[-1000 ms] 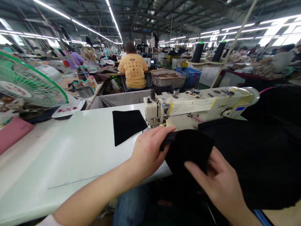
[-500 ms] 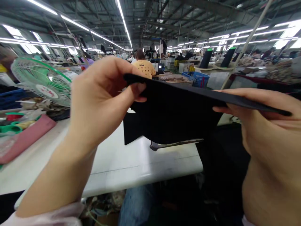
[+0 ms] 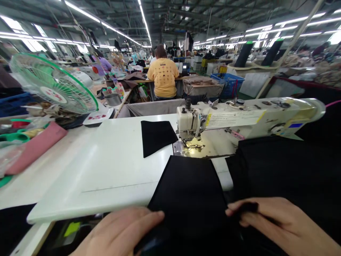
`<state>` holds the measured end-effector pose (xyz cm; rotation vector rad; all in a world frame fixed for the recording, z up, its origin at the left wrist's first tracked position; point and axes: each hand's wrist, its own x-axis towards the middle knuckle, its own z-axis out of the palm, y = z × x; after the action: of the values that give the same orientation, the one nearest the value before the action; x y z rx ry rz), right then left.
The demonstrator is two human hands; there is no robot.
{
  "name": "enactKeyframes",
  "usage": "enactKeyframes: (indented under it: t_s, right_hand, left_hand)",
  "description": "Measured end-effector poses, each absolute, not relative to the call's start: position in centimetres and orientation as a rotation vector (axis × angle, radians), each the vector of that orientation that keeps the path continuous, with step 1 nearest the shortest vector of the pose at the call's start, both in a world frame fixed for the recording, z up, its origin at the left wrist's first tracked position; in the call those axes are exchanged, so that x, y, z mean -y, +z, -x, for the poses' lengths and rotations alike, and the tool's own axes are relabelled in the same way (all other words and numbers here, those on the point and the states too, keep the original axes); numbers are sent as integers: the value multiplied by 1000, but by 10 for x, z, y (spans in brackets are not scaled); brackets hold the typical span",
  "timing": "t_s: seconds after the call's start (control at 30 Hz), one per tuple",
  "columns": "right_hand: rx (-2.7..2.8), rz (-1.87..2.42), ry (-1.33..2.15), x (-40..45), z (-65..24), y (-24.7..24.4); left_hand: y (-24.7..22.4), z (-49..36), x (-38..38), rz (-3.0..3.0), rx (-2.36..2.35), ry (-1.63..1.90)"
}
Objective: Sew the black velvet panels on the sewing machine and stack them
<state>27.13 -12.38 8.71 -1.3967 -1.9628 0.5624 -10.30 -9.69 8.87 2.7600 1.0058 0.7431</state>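
A piece of black fabric (image 3: pixel 190 185) hangs over the front edge of the white table, its far edge lying just before the sewing machine (image 3: pixel 221 122). At its left side is my left hand (image 3: pixel 125 229), closed on the fabric with the thumb uppermost; the other fingers are partly hidden. My right hand (image 3: pixel 282 222) pinches dark cloth at the right side between thumb and fingers. A second black fabric piece (image 3: pixel 157 137) lies flat on the table, left of the needle area.
The white tabletop (image 3: pixel 112 160) spreads to the left. A green-rimmed fan (image 3: pixel 55 85) stands at its far left, near a pink cloth (image 3: pixel 37 149). More black cloth (image 3: pixel 279 170) is heaped at the right. Ahead sits a person in a yellow shirt (image 3: pixel 163 76).
Both hands have come down from in front of my face with the black fabric, which now reaches over the table's front edge. The sewing machine has come into view.
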Motion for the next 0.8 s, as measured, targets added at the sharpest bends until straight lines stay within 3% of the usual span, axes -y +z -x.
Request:
enactKeyframes:
  t_s: [0.1, 0.2, 0.37, 0.7, 0.8]
  right_hand:
    - [1820, 1719, 757, 87, -262, 63]
    - [1753, 1886, 544, 55, -252, 25]
    - [1745, 1901, 419, 45, -248, -7]
    - [1661, 1889, 201, 77, -246, -23]
    - [1544, 1839, 245, 79, -245, -25]
  left_hand:
    - [85, 72, 53, -2468, -1199, 573]
    - [64, 37, 3, -2350, -1403, 354]
    - [29, 4, -32, -2370, -1326, 71]
    - [23, 5, -22, -2369, -1387, 138]
    - [13, 3, -19, -2312, -1297, 335]
